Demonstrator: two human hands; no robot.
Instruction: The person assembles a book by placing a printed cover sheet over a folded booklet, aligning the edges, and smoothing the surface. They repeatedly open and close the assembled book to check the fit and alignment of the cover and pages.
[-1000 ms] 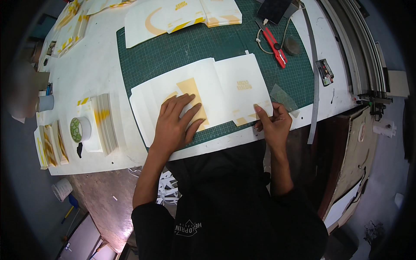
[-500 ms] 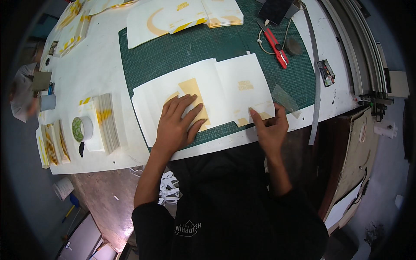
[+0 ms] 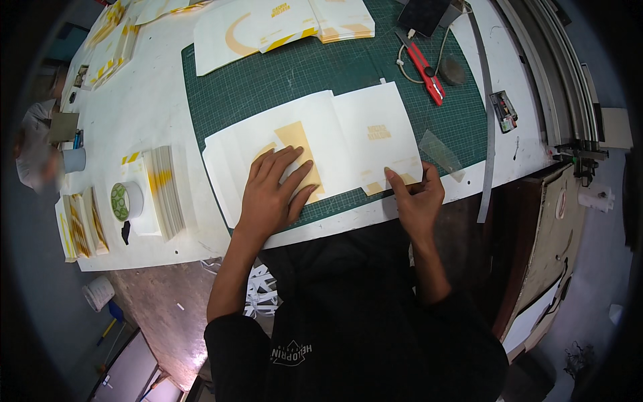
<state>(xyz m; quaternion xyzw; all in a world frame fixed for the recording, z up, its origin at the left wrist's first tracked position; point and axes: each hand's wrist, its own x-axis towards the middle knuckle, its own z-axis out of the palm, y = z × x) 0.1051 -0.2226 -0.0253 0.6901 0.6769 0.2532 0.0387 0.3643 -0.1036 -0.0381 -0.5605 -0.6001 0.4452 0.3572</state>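
While left hand [image 3: 273, 194] stays flat, right hand [image 3: 416, 195] shifted

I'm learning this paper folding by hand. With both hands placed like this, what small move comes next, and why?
Probably slide the right hand along the near edge of the white printed sheet to press it down. The left hand lies flat on the sheet's left half, pinning it to the green cutting mat, while the right fingers sit at that edge.

Open green mat [image 3: 268, 80] lies mid-frame, above the folded sheet [image 3: 315, 144]. A red knife [image 3: 426, 70], upper right, and a steel ruler [image 3: 487, 134], right, crowd that side.
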